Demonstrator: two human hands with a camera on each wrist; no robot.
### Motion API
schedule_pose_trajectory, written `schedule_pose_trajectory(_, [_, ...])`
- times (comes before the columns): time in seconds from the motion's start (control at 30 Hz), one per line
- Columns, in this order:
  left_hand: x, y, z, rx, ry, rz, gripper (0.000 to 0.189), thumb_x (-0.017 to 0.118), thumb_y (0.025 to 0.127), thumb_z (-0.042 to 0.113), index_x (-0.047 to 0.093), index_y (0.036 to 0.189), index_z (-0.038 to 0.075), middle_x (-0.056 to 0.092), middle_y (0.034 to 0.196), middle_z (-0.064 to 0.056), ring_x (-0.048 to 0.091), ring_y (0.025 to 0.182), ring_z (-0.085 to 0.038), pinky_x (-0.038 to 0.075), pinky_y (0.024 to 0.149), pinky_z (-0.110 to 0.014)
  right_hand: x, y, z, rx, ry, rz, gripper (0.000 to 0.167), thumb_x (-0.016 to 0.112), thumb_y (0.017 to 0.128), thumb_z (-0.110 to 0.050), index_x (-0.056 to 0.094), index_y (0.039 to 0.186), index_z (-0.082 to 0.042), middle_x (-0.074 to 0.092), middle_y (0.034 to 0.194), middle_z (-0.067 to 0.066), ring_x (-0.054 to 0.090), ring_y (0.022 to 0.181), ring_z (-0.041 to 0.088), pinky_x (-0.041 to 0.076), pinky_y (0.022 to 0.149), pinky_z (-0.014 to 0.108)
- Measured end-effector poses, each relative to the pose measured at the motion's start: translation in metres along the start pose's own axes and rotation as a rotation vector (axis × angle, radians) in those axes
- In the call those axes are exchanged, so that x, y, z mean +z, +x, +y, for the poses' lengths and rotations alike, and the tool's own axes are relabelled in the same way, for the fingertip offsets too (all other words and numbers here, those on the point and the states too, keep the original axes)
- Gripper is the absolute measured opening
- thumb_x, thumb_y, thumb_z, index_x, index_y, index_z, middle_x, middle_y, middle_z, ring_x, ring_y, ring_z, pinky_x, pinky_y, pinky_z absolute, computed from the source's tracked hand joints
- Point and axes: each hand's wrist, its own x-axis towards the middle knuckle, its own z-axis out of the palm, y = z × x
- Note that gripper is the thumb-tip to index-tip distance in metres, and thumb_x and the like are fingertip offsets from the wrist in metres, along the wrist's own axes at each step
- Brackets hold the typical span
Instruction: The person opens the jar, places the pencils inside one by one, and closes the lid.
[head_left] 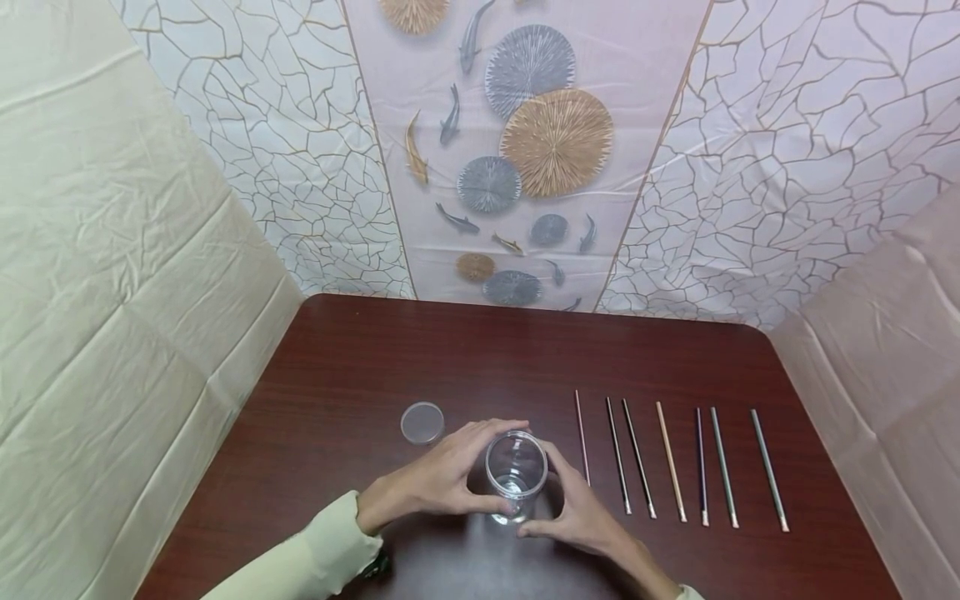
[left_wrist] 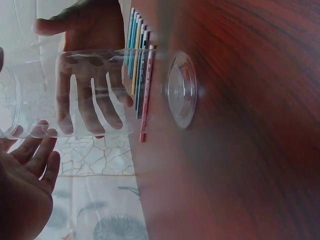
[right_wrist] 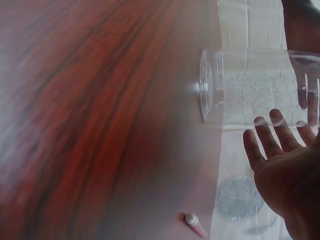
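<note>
A clear plastic jar point(head_left: 516, 467) without a lid stands upright on the dark wooden table. My left hand point(head_left: 442, 475) holds it from the left, fingers behind the rim and thumb across the front. On the other side my right hand point(head_left: 581, 508) is held close round the jar, its fingers fairly straight and spread, its thumb away from the wall. Through the clear wall in the left wrist view, the right hand point(left_wrist: 92, 75) shows behind the jar point(left_wrist: 100, 95). In the right wrist view, right fingertips point(right_wrist: 275, 117) overlap the jar's side point(right_wrist: 250, 90); contact is hard to tell.
A round clear lid point(head_left: 422, 423) lies to the left, beyond my left hand. Several pencils with pale ends lie in a spread row on the right, the pink pencil point(head_left: 582, 437) nearest the jar. Patterned cloth point(head_left: 487, 233) hangs behind the table.
</note>
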Motion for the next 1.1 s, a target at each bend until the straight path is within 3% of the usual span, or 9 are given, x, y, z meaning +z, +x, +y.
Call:
schedule_pose_trajectory(0.1, [0.003, -0.001, -0.001, -0.004, 0.005, 0.013, 0.099, 0.087, 0.087, 0.046, 0.034, 0.164, 0.013, 0.051, 0.158, -0.002, 0.052, 0.140, -0.018, 0.044, 0.116, -0.042, -0.006, -0.005, 0.000, 0.000, -0.018, 0.012, 0.116, 0.103, 0.062, -0.021, 0.040, 0.159, -0.010, 0.059, 0.148, 0.012, 0.056, 0.137, 0.024, 0.048, 0.112, 0.044])
schedule_pose_trajectory(0.3, [0.009, -0.005, -0.003, -0.047, -0.001, 0.020, 0.102, 0.092, 0.082, 0.044, 0.035, 0.163, 0.015, 0.054, 0.155, -0.002, 0.056, 0.136, -0.020, 0.046, 0.113, -0.040, -0.021, -0.010, 0.003, -0.044, 0.019, 0.015, 0.119, 0.103, 0.060, -0.014, 0.037, 0.159, -0.001, 0.062, 0.139, 0.025, 0.061, 0.128, 0.032, 0.051, 0.108, 0.043])
schedule_pose_trajectory(0.53, [0.016, -0.010, -0.005, -0.089, -0.016, 0.014, 0.100, 0.095, 0.079, 0.041, 0.040, 0.158, 0.013, 0.058, 0.148, -0.002, 0.062, 0.127, -0.028, 0.049, 0.109, -0.041, -0.044, -0.018, 0.005, 0.041, -0.074, 0.002, 0.113, 0.103, 0.062, -0.011, 0.042, 0.157, -0.004, 0.063, 0.140, 0.019, 0.059, 0.130, 0.032, 0.046, 0.111, 0.034])
schedule_pose_trajectory(0.73, [0.021, -0.014, -0.008, -0.110, -0.016, 0.009, 0.098, 0.094, 0.079, 0.041, 0.041, 0.157, 0.013, 0.060, 0.144, -0.001, 0.063, 0.124, -0.025, 0.051, 0.107, -0.039, -0.069, -0.019, 0.012, 0.050, -0.232, 0.031, 0.089, 0.098, 0.072, -0.005, 0.052, 0.149, -0.002, 0.067, 0.134, 0.017, 0.063, 0.122, 0.032, 0.049, 0.106, 0.030])
schedule_pose_trajectory(0.9, [0.022, -0.016, -0.009, -0.105, -0.009, 0.014, 0.096, 0.093, 0.081, 0.040, 0.041, 0.157, 0.012, 0.060, 0.144, -0.001, 0.063, 0.125, -0.025, 0.050, 0.109, -0.039, -0.079, -0.013, 0.020, 0.084, -0.447, 0.151, 0.055, 0.091, 0.079, 0.001, 0.068, 0.129, -0.003, 0.073, 0.118, 0.011, 0.069, 0.099, 0.029, 0.056, 0.084, 0.039])
schedule_pose_trajectory(0.97, [0.023, -0.016, -0.010, -0.101, -0.001, 0.015, 0.095, 0.092, 0.082, 0.041, 0.042, 0.156, 0.011, 0.060, 0.145, -0.001, 0.063, 0.125, -0.027, 0.050, 0.109, -0.040, -0.080, -0.010, 0.021, 0.129, -0.512, 0.186, 0.044, 0.089, 0.081, 0.002, 0.072, 0.122, -0.005, 0.073, 0.111, 0.008, 0.068, 0.088, 0.025, 0.055, 0.074, 0.041])
schedule_pose_trajectory(1.1, [0.021, -0.016, -0.009, -0.105, 0.010, 0.011, 0.093, 0.091, 0.083, 0.043, 0.042, 0.156, 0.013, 0.060, 0.144, -0.001, 0.063, 0.125, -0.025, 0.050, 0.108, -0.040, -0.079, -0.004, 0.024, 0.259, -0.570, 0.206, 0.031, 0.086, 0.086, -0.001, 0.075, 0.114, -0.007, 0.072, 0.100, 0.003, 0.064, 0.078, 0.020, 0.050, 0.067, 0.036])
